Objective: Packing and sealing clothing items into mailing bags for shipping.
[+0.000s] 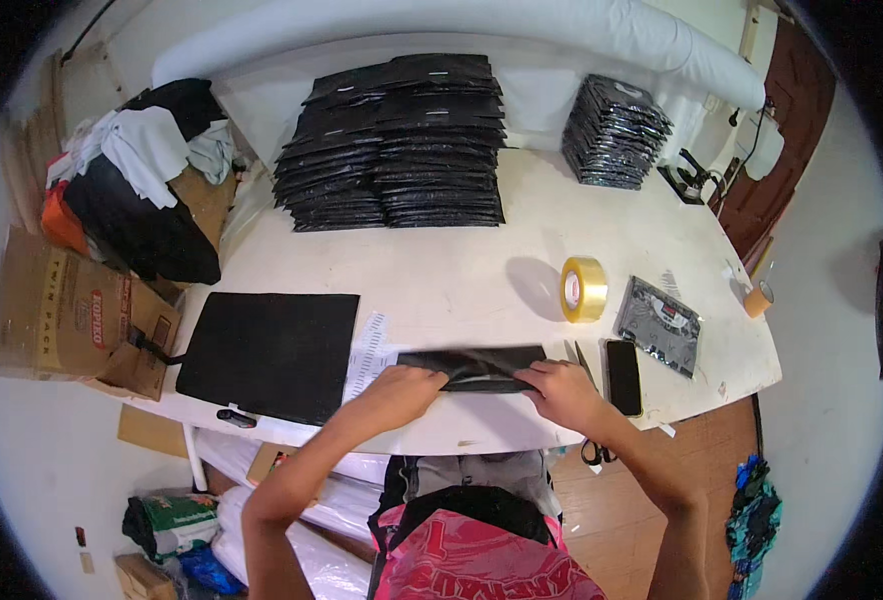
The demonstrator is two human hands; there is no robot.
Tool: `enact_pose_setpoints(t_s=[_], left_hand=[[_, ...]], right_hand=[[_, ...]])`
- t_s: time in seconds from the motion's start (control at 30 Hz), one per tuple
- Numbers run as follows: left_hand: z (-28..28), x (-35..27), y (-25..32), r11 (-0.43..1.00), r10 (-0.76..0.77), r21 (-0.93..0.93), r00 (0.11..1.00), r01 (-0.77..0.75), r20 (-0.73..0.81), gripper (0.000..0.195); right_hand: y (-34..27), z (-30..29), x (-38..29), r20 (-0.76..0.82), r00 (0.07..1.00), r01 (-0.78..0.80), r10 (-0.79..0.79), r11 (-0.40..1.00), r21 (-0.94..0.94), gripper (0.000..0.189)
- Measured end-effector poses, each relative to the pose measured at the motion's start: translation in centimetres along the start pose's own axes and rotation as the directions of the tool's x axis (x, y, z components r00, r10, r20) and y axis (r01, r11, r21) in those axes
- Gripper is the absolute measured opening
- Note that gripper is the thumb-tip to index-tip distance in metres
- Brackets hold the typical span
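Note:
A black plastic mailer pouch (486, 367) is stretched flat between my hands just above the table's front part. My left hand (410, 390) grips its left end, and my right hand (561, 390) grips its right end. Left of the pouch lies a printed paper sheet (367, 352), partly covered by a stack of flat black pouches (269, 352). Scissors (597, 450) with black handles lie partly hidden under my right forearm, their blades pointing away from me. Beside them rests a smartphone (623, 379) with a dark screen.
On the white table (441, 285) stand a tape roll (584, 289), a clear-wrapped package (660, 324), tall piles of filled black pouches (404, 150) and a pile of wrapped packages (615, 131). A stapler (236, 418) lies at the front edge. A cardboard box (74, 315) is at left.

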State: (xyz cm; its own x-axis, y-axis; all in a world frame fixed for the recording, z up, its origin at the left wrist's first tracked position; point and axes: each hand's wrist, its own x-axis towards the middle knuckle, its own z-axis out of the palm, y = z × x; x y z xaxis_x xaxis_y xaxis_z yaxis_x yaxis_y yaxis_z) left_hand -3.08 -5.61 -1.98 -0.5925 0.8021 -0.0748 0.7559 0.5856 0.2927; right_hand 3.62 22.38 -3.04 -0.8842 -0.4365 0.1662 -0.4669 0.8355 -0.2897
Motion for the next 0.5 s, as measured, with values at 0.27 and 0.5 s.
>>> enact_pose_setpoints(t_s=[0.27, 0.5], left_hand=[[-14.7, 3.0, -5.6, 0.985, 0.152, -0.089, 0.986, -0.145, 0.075, 0.023], [-28.9, 10.9, -9.5, 0.925, 0.034, 0.304, 0.747, 0.228, -0.664, 0.024]], right_hand=[[1.1, -11.4, 11.8, 0.073, 0.986, 0.142, -0.151, 0.984, 0.108, 0.023], [5.2, -20.8, 26.7, -0.616, 0.73, 0.207, -0.296, 0.955, -0.212, 0.031]])
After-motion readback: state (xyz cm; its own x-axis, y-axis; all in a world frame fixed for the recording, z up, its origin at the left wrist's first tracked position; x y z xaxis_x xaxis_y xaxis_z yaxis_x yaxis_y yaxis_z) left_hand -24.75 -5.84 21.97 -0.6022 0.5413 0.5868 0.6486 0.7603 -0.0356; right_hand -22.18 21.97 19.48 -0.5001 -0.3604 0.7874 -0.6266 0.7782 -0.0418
